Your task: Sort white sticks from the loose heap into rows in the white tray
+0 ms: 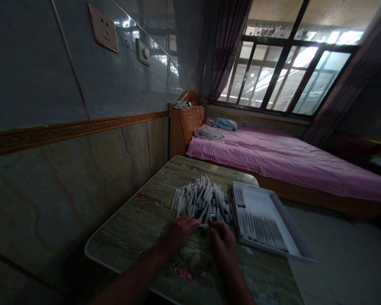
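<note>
A heap of white pens (203, 197) with dark ends lies on the table, just beyond my hands. My left hand (180, 231) is closed, pinching one end of a single white pen (203, 225). Its other end is at the fingers of my right hand (225, 243), also closed. The pen lies level between the two hands, low over the tabletop. To the right stands a shallow white tray (281, 207); a row of pens (260, 228) fills its near part side by side, and a smaller group (239, 198) lies in its far left corner.
The green marble-patterned table (130, 237) has a rounded pale edge, and the tray overhangs its right side. A tiled wall (114, 169) runs along the left. Beyond the table is a bed (257, 148) with a pink checked sheet, under a window (279, 72).
</note>
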The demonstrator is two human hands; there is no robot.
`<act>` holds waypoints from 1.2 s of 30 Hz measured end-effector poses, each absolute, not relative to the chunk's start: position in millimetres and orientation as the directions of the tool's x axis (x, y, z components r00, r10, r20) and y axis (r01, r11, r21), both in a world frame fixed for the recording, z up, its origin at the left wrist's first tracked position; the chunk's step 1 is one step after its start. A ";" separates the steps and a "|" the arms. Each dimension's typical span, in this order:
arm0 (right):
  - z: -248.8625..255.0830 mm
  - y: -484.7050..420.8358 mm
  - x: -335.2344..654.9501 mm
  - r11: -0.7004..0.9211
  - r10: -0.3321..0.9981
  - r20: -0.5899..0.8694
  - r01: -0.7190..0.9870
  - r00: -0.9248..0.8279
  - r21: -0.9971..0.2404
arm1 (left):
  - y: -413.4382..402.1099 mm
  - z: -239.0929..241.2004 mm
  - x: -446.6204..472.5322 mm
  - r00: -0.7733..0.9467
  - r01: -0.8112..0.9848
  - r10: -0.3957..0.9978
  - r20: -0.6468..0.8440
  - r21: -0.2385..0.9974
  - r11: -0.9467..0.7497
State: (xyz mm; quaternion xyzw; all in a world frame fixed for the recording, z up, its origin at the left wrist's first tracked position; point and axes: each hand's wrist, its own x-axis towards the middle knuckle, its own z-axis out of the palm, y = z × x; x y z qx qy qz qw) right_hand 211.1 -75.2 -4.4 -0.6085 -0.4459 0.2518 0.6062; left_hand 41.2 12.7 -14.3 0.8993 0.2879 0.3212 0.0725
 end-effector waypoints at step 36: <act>-5.3 -76.2 213.6 0.048 0.847 0.193 0.291 0.495 -0.955 | 12.4 -14.3 41.3 0.657 0.478 0.535 0.531 0.256 -0.840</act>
